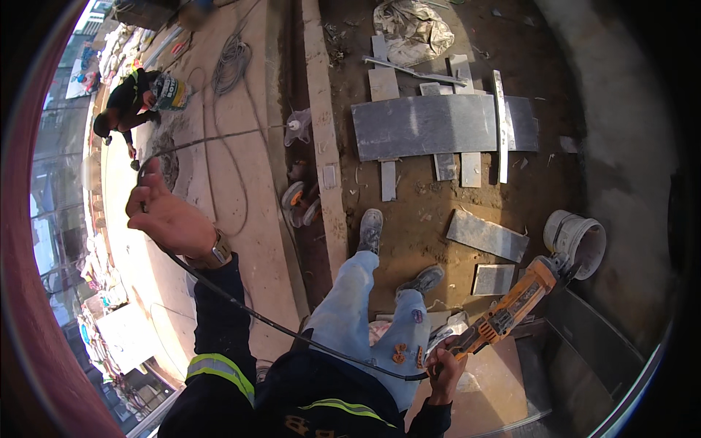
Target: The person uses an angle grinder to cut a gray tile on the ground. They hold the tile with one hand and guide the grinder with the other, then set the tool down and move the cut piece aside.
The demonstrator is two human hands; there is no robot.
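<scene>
My right hand grips the rear end of an orange and black angle grinder. The grinder's head points up and right, beside a white bucket. From its back end a black power cord crosses my lap to my raised left hand. The left fingers are partly curled about the cord, which loops past them and runs right toward a clear plastic-wrapped piece at the ledge.
A long grey stone slab lies across smaller strips, with a narrow pale strip over it. Cut tile pieces lie near my boots. Left, a person bends by a bucket; coiled cable lies on the ledge's far side.
</scene>
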